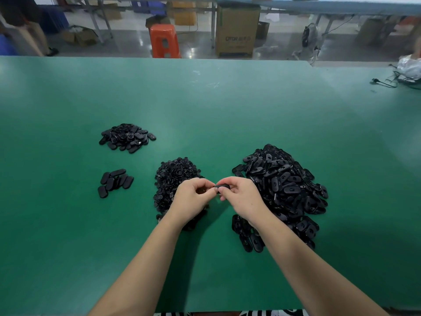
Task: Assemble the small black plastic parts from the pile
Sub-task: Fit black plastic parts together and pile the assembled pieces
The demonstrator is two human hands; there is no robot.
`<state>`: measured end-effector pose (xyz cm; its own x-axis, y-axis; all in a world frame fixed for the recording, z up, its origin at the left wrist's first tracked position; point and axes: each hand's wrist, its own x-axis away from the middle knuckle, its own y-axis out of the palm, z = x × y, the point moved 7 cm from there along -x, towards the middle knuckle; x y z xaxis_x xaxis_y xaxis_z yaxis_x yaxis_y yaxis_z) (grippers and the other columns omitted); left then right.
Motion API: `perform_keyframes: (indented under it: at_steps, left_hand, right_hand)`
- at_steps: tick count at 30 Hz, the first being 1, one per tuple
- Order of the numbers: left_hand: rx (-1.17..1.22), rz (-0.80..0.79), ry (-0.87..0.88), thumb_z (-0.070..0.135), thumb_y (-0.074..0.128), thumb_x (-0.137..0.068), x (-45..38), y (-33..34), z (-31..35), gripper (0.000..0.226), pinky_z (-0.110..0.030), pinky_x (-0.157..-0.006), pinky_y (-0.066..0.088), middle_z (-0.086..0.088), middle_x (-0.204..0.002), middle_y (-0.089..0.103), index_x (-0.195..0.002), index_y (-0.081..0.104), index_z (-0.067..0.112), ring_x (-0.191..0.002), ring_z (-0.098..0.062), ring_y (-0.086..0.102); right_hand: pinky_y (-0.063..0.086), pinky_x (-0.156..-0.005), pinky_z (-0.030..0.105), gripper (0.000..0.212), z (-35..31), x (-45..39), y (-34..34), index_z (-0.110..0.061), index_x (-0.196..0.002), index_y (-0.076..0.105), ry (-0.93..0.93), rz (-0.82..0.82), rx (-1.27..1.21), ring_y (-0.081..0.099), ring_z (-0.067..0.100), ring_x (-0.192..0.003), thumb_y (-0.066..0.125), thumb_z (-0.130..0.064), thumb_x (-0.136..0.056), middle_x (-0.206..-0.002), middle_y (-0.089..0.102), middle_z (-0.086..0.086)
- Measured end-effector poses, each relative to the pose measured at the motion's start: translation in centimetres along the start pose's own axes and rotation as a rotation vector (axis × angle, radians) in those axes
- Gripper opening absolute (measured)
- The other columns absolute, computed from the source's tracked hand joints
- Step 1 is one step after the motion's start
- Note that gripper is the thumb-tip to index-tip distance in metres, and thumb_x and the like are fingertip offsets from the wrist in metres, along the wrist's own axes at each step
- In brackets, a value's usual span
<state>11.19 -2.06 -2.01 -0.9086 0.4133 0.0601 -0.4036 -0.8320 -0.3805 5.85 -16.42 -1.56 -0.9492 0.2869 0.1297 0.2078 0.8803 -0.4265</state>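
Observation:
My left hand (192,198) and my right hand (241,196) meet above the green table (205,106), between two heaps. Together their fingertips pinch one small black oval part (221,187). Behind my left hand lies a heap of small round black pieces (174,176), partly hidden by the hand and wrist. A large pile of black oval shells (284,185) spreads to the right of my right hand. A smaller second piece inside my left fingers cannot be made out.
Two smaller groups of black oval parts lie to the left: a heap (127,137) further back and a few flat ones (115,182) nearer. Cables and a white bag (407,71) sit at the far right edge. An orange stool (165,41) and cardboard box (237,30) stand beyond the table.

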Motion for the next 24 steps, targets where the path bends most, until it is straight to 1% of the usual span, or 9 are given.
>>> perform_keyframes:
  at_steps: [3,8,11,14,15,17,19,21,24]
  left_hand:
    - [0.022,0.024,-0.034,0.019,0.074,-0.088,0.1,0.1,-0.2,0.012,-0.020,-0.053,0.038,0.010,-0.057,0.058,-0.076,0.076,0.021,-0.052,-0.007,0.046]
    - [-0.078,0.033,0.026,0.021,0.069,-0.092,0.1,-0.2,0.0,0.012,-0.019,-0.058,0.038,0.012,-0.066,0.063,-0.091,0.081,0.022,-0.057,-0.001,0.051]
    - [-0.099,0.052,0.046,0.027,0.073,-0.090,0.2,-0.4,0.0,0.008,-0.018,-0.063,0.041,0.009,-0.076,0.071,-0.089,0.081,0.027,-0.067,-0.001,0.058]
    - [-0.001,0.040,0.033,0.027,0.077,-0.087,0.0,-0.6,-0.4,0.003,-0.021,-0.063,0.044,0.003,-0.075,0.072,-0.085,0.079,0.027,-0.063,-0.006,0.056]
    - [0.026,0.031,0.028,0.025,0.078,-0.087,-0.1,-0.7,-0.6,0.003,-0.024,-0.062,0.044,0.002,-0.073,0.070,-0.084,0.078,0.027,-0.061,-0.008,0.053]
    - [0.012,0.019,0.029,0.023,0.079,-0.086,-0.2,-1.2,-0.9,0.007,-0.023,-0.058,0.041,0.007,-0.066,0.064,-0.082,0.075,0.027,-0.058,-0.007,0.049]
    - [-0.072,0.041,0.037,0.025,0.079,-0.084,-0.2,-2.0,-1.3,0.009,-0.017,-0.055,0.039,0.014,-0.062,0.062,-0.079,0.073,0.029,-0.054,-0.002,0.048]
    - [-0.155,0.154,0.020,0.028,0.077,-0.084,-0.1,-3.7,-1.9,0.009,-0.012,-0.055,0.039,0.016,-0.064,0.066,-0.078,0.071,0.031,-0.054,0.001,0.053]
    - [-0.160,0.419,-0.108,0.029,0.074,-0.086,0.3,-8.5,-4.2,0.010,-0.018,-0.059,0.043,0.015,-0.070,0.068,-0.079,0.068,0.031,-0.066,0.000,0.063]
  right_hand:
    - [0.058,-0.076,0.031,0.016,-0.2,0.0,0.1,-0.025,-0.092,0.069,-0.010,0.016,0.047,0.069,0.007,-0.066,0.065,-0.009,-0.094,-0.071,0.069,-0.003]
    - [0.055,-0.073,0.035,0.016,-0.2,0.3,0.0,-0.025,-0.091,0.068,0.015,0.050,0.058,0.070,0.025,-0.076,0.063,-0.011,-0.096,-0.065,0.063,-0.008]
    - [0.053,-0.067,0.026,0.014,-0.1,0.4,0.3,-0.022,-0.095,0.069,0.022,0.030,0.033,0.069,0.011,-0.070,0.061,-0.011,-0.097,-0.068,0.065,-0.007]
    - [0.046,-0.060,0.013,0.019,-0.4,0.5,0.7,-0.014,-0.107,0.070,0.011,-0.021,-0.034,0.066,-0.002,-0.064,0.055,-0.005,-0.099,-0.076,0.069,-0.003]
    - [0.051,-0.065,0.016,0.023,-0.4,0.5,1.0,-0.012,-0.114,0.067,0.012,-0.051,-0.073,0.068,0.000,-0.069,0.052,-0.003,-0.100,-0.084,0.071,0.000]
    - [0.057,-0.088,0.032,0.031,-0.3,0.6,1.5,-0.012,-0.128,0.058,0.032,-0.104,-0.142,0.073,0.013,-0.086,0.047,0.000,-0.101,-0.101,0.072,0.006]
    - [0.057,-0.089,0.036,0.033,-0.1,0.5,1.7,-0.015,-0.132,0.054,0.038,-0.113,-0.132,0.073,0.016,-0.087,0.050,-0.003,-0.101,-0.108,0.070,0.004]
    - [0.055,-0.085,0.031,0.030,0.1,0.0,1.0,-0.019,-0.130,0.058,0.002,-0.063,0.147,0.067,0.009,-0.079,0.055,-0.016,-0.101,-0.117,0.067,-0.003]
    - [0.052,-0.091,0.033,0.036,0.7,-0.9,-0.4,-0.019,-0.138,0.056,-0.028,-0.022,0.662,0.064,0.013,-0.102,0.051,-0.030,-0.103,-0.138,0.055,-0.003]
